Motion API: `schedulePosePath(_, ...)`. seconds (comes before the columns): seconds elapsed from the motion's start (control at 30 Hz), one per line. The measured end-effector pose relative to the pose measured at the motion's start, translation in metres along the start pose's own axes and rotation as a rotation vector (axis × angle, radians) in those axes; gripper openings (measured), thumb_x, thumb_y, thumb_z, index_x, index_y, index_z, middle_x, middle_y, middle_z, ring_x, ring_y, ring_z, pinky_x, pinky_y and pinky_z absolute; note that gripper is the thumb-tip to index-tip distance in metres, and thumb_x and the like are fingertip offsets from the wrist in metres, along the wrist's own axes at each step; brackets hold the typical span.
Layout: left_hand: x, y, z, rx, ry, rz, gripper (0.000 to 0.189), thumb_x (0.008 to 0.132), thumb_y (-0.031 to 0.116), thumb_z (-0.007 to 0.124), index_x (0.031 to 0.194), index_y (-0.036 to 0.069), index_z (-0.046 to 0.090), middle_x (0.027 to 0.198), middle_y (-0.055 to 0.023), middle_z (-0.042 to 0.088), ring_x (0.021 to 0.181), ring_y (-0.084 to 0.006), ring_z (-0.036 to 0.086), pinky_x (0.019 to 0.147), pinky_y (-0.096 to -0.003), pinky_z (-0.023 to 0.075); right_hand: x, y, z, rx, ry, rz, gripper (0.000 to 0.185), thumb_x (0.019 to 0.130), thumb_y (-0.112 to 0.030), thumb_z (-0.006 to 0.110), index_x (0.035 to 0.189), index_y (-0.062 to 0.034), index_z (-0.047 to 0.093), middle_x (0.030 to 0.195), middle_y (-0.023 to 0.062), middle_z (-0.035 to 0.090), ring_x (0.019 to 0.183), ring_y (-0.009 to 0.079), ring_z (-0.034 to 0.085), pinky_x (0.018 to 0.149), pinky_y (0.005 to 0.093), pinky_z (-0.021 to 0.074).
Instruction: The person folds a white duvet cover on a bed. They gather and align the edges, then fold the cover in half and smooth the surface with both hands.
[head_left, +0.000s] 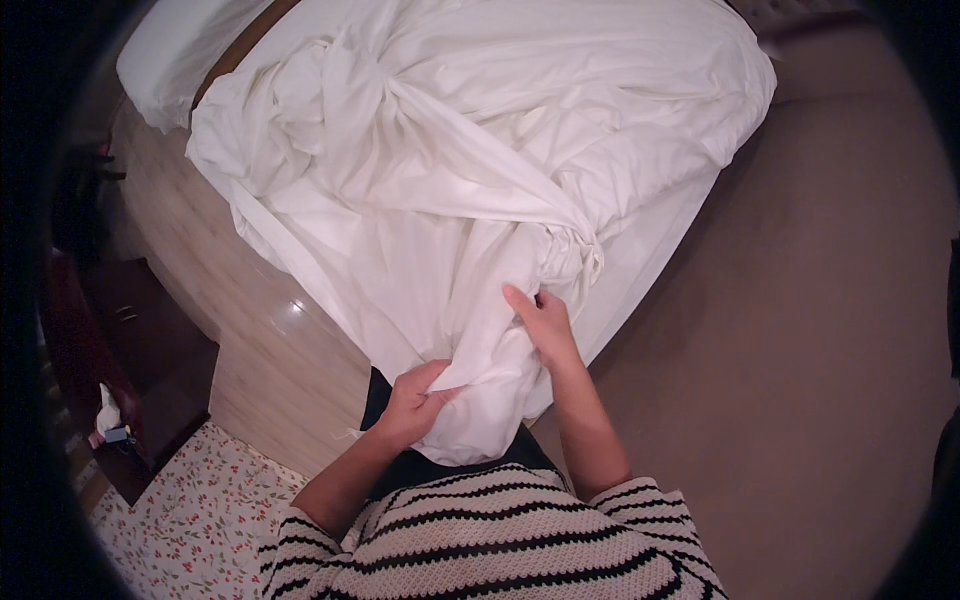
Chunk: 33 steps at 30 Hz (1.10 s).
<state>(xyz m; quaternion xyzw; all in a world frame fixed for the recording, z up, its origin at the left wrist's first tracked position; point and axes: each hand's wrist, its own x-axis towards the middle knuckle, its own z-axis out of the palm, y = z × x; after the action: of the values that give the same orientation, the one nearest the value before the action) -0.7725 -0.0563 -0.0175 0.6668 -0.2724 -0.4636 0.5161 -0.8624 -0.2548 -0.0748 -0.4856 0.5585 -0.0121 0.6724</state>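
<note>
A large white duvet or duvet cover (450, 187), bunched and twisted, spreads over the bed and hangs down against my body. My left hand (420, 399) pinches a fold of it near my waist, fingers partly hidden by the cloth. Farther up and to the right, my right hand (541, 319) grips the same white fabric between thumb and fingers. A knotted-looking bunch of cloth lies just above my right hand. Beneath the bunched cloth, a smoother white sheet (652, 247) shows along the bed's right side.
Wood-look floor (262, 315) runs along the left, with a dark red cabinet (161, 352) bearing small items at lower left. A cherry-patterned cloth (202, 517) lies below it. Another white-covered bed or mattress (165, 60) is at upper left. A brown surface (787, 337) fills the right.
</note>
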Motion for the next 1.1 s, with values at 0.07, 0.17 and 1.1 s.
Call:
schedulePosePath(0.07,0.001,-0.003,-0.001,-0.033,-0.020,-0.092,0.024,0.080,0.003,0.056,0.103,-0.002,0.056,0.088,-0.0124,0.061,0.083,-0.0174,0.057,0.077,-0.0276,0.0433,0.001,0.005,0.010,0.245,-0.031,-0.009,0.054,0.073,-0.025,0.071,0.110,0.0071,0.049,0.094,0.0136,0.058,0.080,0.0183,0.058,0.071,0.0297,0.0472)
schedulePosePath(0.17,0.002,-0.012,-0.003,-0.118,-0.021,-0.178,0.023,0.082,0.004,0.055,0.104,-0.003,0.056,0.094,-0.0084,0.060,0.086,-0.0169,0.055,0.080,-0.0264,0.0417,-0.003,0.009,0.006,0.440,0.017,0.125,0.065,0.071,-0.019,0.073,0.121,0.0047,0.037,0.102,0.0153,0.054,0.087,0.0207,0.057,0.074,0.0308,0.0486)
schedulePosePath(1.1,0.156,-0.001,0.060,-0.019,-0.569,-0.471,0.082,0.066,0.048,0.071,0.121,-0.008,0.043,0.107,-0.0173,0.056,0.093,-0.0226,0.056,0.080,-0.0307,0.0444,-0.081,0.056,-0.015,0.311,0.103,-0.268,0.038,0.072,-0.005,0.061,0.107,0.0058,0.052,0.099,0.0116,0.060,0.089,0.0172,0.057,0.079,0.0291,0.0449)
